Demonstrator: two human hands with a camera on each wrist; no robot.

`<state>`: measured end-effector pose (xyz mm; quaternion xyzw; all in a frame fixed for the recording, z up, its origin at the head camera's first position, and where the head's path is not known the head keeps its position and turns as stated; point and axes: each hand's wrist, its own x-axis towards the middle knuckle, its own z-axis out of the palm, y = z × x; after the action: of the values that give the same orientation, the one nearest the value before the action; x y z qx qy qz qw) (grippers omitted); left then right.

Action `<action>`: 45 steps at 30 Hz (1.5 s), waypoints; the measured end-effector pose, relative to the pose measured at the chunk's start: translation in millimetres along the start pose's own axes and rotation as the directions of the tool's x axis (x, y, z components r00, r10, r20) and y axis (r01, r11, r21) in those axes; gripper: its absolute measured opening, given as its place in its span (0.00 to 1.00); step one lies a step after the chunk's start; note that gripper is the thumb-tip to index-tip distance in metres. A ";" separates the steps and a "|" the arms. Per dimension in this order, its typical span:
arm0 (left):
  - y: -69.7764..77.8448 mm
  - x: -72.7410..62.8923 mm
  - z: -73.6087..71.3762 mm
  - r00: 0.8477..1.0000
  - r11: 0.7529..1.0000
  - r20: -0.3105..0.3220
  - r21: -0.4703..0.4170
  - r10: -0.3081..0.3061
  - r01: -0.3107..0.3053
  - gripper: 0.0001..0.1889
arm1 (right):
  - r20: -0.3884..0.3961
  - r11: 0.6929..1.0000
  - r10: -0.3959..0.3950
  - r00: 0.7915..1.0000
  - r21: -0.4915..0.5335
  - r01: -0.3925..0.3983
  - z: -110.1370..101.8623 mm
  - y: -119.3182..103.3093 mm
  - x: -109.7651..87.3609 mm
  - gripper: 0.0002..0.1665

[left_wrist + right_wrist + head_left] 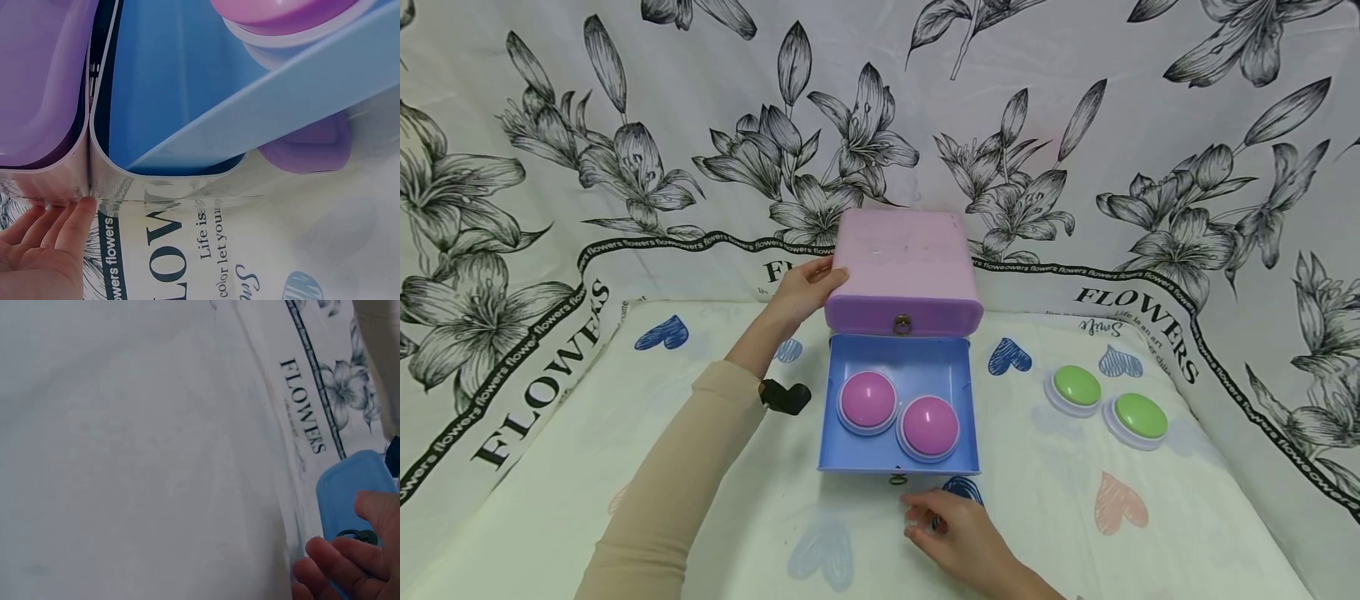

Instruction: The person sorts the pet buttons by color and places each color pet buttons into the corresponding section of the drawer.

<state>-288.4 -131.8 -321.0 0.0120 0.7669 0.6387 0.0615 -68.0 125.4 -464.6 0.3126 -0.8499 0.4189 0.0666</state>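
A small chest (906,250) with a pink top stands against the backdrop, its upper purple drawer (865,315) pushed in. The lower blue drawer (901,354) is pulled out and holds two pink-domed round push lights or buttons, one at left (867,400) and one at right (930,427). My left hand (808,290) rests against the chest's left side; in the left wrist view its fingers (53,228) lie straight along the wall. Just in front of the blue drawer's ring pull (898,480), my right hand (958,529) hovers with loosely bent fingers, apparently holding nothing.
Two green-domed round pieces, one nearer the chest (1077,386) and one farther right (1140,415), lie on the heart-patterned white cloth (737,517). A flower-print backdrop (1037,50) rises directly behind the chest.
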 end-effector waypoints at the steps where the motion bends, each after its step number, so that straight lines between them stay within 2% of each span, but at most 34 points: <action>1: -0.1 0.1 -0.1 1.000 1.000 -0.001 0.000 0.000 0.000 0.35 | -0.003 1.000 0.016 1.000 -0.002 -0.016 1.5 1.8 0.2 0.15; 10: -0.3 0.0 -0.1 1.000 1.000 -0.001 0.005 0.009 -0.009 0.35 | 0.053 0.981 0.183 0.982 0.050 -0.185 7.8 11.0 8.3 0.14; 21: -0.7 0.6 -0.2 1.000 1.000 0.005 -0.008 0.010 -0.010 0.36 | 0.072 0.951 0.279 0.958 0.121 -0.286 11.2 11.7 14.5 0.13; 24: -0.3 0.1 0.1 1.000 1.000 0.005 -0.004 0.011 -0.011 0.36 | 0.099 0.925 0.324 0.941 0.175 -0.337 12.6 12.0 16.1 0.15; 30: 0.5 -1.1 -0.2 1.000 1.000 0.003 -0.007 0.009 -0.009 0.35 | 0.171 0.848 0.384 0.907 0.323 -0.420 17.9 11.4 21.1 0.19; 32: 0.6 -1.3 -0.2 1.000 1.000 0.002 -0.004 0.008 -0.008 0.35 | 0.176 0.834 0.401 0.899 0.336 -0.437 21.4 12.0 22.9 0.18; 37: 0.2 -1.3 0.0 1.000 1.000 0.002 0.002 0.009 -0.009 0.36 | 0.151 0.820 0.460 0.875 0.306 -0.484 26.6 9.7 26.0 0.12; 40: -0.2 -1.1 0.1 1.000 1.000 0.004 -0.003 0.014 -0.014 0.36 | 0.126 0.811 0.484 0.866 0.306 -0.498 24.3 1.7 27.3 0.12; 42: -0.5 -0.9 0.2 1.000 1.000 0.006 -0.005 0.018 -0.018 0.35 | 0.111 0.801 0.494 0.862 0.326 -0.502 20.8 -6.6 28.7 0.13; 45: -0.6 -0.8 0.2 1.000 1.000 0.006 -0.006 0.021 -0.021 0.35 | 0.092 0.798 0.486 0.869 0.357 -0.485 12.8 -21.1 31.9 0.14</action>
<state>-287.6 -131.9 -321.6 0.0217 0.7646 0.6416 0.0573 -79.1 91.0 -446.6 0.0905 -0.8072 0.5744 -0.1011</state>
